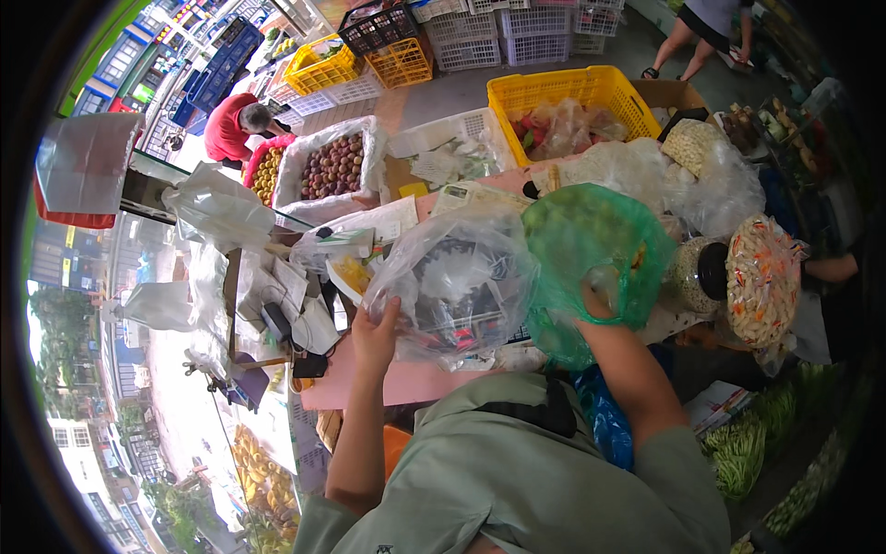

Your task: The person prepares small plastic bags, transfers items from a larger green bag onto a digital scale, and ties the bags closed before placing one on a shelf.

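Note:
My left hand grips the near left edge of a clear plastic bag, which is spread wide over the scale area of the pink counter. Through the film I make out dark and pale shapes and a small red glow. My right hand reaches into the mouth of a green plastic bag, just right of the clear one. Green produce shows dimly through its wall. The fingers are partly covered by the film, so their grip cannot be made out.
Right of the green bag are a dark-lidded jar and a bag of pale snacks. Beyond lie a yellow crate and a fruit box. Papers and a power adapter lie left. A person in red bends outside.

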`<state>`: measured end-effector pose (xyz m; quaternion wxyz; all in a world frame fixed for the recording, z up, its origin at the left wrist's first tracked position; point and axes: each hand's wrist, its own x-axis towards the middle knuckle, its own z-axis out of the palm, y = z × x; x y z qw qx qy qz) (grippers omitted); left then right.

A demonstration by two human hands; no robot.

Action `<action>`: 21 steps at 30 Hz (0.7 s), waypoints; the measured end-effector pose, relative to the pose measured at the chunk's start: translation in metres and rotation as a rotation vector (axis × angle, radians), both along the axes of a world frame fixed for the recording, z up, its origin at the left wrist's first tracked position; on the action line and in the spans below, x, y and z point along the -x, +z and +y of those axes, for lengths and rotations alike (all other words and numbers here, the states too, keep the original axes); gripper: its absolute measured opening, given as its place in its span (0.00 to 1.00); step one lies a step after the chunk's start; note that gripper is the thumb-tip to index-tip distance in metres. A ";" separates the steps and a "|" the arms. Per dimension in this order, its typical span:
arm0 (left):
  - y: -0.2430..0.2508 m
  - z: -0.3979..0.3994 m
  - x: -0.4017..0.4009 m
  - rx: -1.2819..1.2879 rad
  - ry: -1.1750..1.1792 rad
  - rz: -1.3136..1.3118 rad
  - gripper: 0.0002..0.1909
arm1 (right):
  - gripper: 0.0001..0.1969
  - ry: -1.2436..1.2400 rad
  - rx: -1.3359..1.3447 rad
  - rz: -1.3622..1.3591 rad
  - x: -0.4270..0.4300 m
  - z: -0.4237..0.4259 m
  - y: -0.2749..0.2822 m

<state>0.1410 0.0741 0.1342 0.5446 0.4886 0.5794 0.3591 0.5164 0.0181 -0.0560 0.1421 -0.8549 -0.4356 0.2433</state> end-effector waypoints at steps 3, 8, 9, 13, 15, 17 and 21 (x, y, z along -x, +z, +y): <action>0.003 -0.006 0.003 0.022 0.029 0.006 0.17 | 0.20 -0.006 -0.012 0.012 0.002 -0.003 0.000; 0.010 -0.012 0.025 0.012 0.114 -0.027 0.17 | 0.20 -0.052 -0.033 0.046 -0.027 -0.019 0.002; 0.010 -0.013 0.030 -0.002 0.139 -0.053 0.17 | 0.20 -0.061 -0.035 0.050 -0.033 -0.021 0.002; 0.010 -0.018 0.041 -0.001 0.207 -0.051 0.17 | 0.19 -0.083 -0.015 0.034 -0.032 -0.022 -0.003; 0.009 -0.020 0.039 0.016 0.191 -0.101 0.17 | 0.19 -0.086 -0.008 0.015 -0.023 -0.018 -0.007; 0.009 -0.023 0.038 0.024 0.177 -0.105 0.18 | 0.19 -0.088 -0.028 0.024 -0.018 -0.018 -0.009; 0.008 -0.020 0.034 -0.001 0.122 -0.126 0.19 | 0.19 -0.184 -0.170 0.141 -0.040 -0.022 -0.004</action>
